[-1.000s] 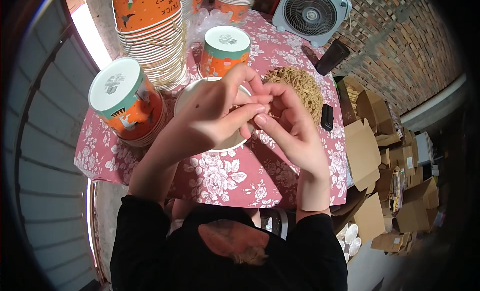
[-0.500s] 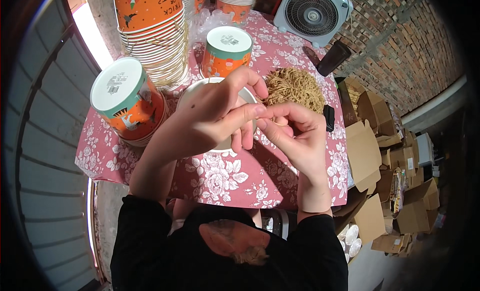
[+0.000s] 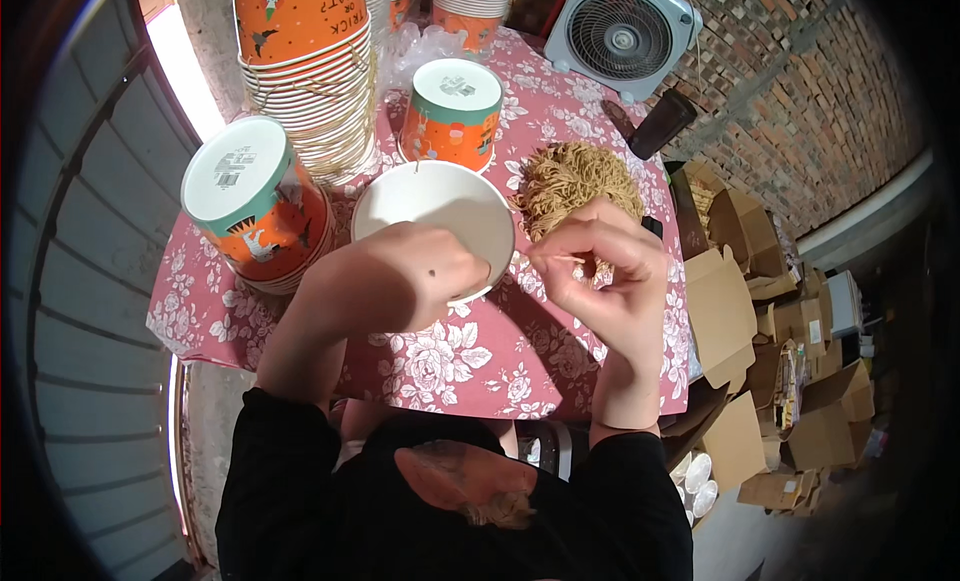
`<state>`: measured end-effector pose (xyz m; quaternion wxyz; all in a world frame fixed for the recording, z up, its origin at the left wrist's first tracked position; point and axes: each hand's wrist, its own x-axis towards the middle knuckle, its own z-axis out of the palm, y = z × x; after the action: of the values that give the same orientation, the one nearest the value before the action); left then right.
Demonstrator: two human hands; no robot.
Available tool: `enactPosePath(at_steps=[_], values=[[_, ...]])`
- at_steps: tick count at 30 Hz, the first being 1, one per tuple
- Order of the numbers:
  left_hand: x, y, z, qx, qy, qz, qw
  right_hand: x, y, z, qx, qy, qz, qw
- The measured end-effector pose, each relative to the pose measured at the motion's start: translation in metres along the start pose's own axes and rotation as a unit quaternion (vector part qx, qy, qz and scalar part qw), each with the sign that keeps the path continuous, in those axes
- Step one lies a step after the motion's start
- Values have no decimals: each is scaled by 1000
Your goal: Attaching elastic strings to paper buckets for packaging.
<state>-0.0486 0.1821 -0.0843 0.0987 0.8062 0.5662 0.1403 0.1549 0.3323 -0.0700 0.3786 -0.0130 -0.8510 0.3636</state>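
Table (image 3: 520,389) with pink cloth, white rose print. Brick wall (image 3: 800,111) at right, ridged grey panel (image 3: 105,341) at left; open cardboard boxes (image 3: 722,303) on the floor, too jumbled to count.

Counts: one blue-grey fan (image 3: 622,43), one dark cylinder (image 3: 662,126), one twine heap (image 3: 565,186), one white-lined bucket (image 3: 430,201) mouth up, two orange-and-green upturned buckets (image 3: 455,111), the left one over more rims, one tall bucket stack (image 3: 300,91) with twine on its rims.

Tan strand (image 3: 568,258): thin, pale, in front of the heap, right of the white-lined bucket. Right hand (image 3: 605,261) pinches it, thumb to fingertips. Left hand (image 3: 410,276) curled, back up, overlapping the bucket's near rim; grip hidden, can't tell. Hands apart.
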Motion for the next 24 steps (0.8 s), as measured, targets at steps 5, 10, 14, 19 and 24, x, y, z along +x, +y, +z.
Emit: enactPosePath(at_steps=[5,10,14,19,24], values=[[0,-11,-7,-101,161,-69,979,-3,-3,-1,-27,-97,40,994],[11,-3,-18,-213,194,-131,949,1,11,18,-66,-83,47,993],[14,-11,-21,-289,139,-173,931,4,19,25,-56,-32,55,996],[18,-26,-22,-315,121,-172,926,3,29,35,-91,-4,-15,996],[18,-26,-24,-314,115,-182,925,2,32,40,-99,19,-13,995]])
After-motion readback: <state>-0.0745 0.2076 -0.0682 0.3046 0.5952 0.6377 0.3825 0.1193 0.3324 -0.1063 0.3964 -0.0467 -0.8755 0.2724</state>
